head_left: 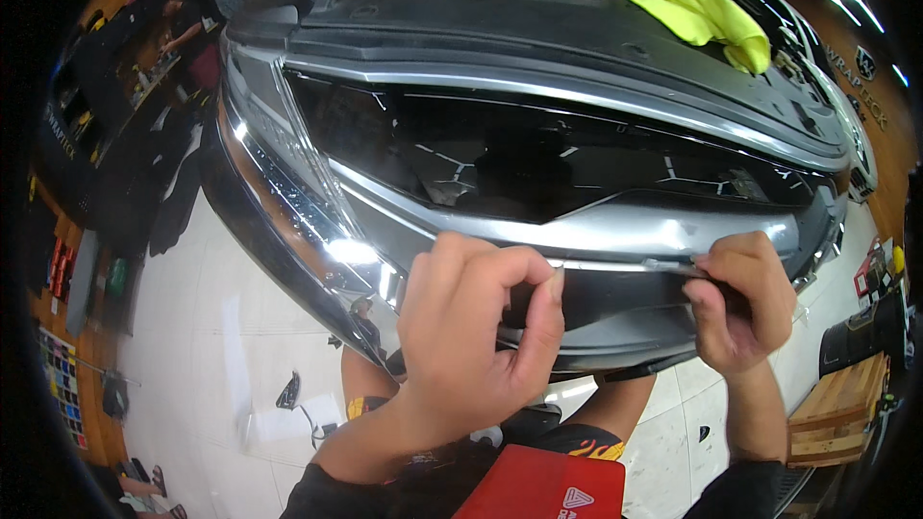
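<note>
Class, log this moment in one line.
left hand: pinched; right hand: curled; at: car front; held: unclear; yellow cloth: on dark panel

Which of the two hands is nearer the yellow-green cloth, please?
The right hand, below the cloth in the picture; the left hand sits farther left.

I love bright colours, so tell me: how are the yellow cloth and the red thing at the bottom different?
The yellow cloth is a bright greenish yellow, while the red thing is red with white marks. The yellow cloth is crumpled, but the red thing has straighter edges. The yellow cloth lies on the car's dark panel; the red thing is cut off by the picture's lower edge. Both are brightly coloured.
</note>
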The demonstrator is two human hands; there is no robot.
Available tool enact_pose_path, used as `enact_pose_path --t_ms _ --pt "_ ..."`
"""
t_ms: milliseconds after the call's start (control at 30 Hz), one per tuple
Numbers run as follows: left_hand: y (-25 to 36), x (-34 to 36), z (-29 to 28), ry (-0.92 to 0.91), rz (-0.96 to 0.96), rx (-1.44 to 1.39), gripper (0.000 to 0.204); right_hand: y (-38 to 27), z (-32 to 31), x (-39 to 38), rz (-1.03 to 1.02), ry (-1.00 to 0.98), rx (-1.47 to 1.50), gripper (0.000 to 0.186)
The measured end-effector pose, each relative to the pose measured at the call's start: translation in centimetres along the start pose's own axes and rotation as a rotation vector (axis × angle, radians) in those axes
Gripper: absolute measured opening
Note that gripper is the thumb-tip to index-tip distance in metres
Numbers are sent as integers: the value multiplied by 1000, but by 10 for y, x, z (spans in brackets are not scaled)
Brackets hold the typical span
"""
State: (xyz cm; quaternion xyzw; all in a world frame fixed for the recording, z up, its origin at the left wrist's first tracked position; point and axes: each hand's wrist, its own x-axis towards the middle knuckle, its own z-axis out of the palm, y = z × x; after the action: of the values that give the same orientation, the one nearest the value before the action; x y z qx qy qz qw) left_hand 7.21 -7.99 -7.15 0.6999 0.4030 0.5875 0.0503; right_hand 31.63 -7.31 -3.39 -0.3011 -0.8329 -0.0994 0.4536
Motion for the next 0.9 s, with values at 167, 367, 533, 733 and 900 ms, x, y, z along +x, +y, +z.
enact_pose_path --t_ms 167,367,533,733,900 --pt "14 -7 -11 -555 233 -116 18 -24 3 -28 388 288 298 26" --pt "30 -27 -25 -802 337 -211 5 -59 -13 -64 538 140 465 30" --pt "27 -57 -31 -925 224 -194 6 -92 -15 -135 762 305 403 23" --pt "18 -95 -28 -953 149 -477 5 -114 39 -315 1248 547 121 7" --pt "15 -99 -26 -997 160 -459 20 -128 78 -395 1396 108 -382 19"
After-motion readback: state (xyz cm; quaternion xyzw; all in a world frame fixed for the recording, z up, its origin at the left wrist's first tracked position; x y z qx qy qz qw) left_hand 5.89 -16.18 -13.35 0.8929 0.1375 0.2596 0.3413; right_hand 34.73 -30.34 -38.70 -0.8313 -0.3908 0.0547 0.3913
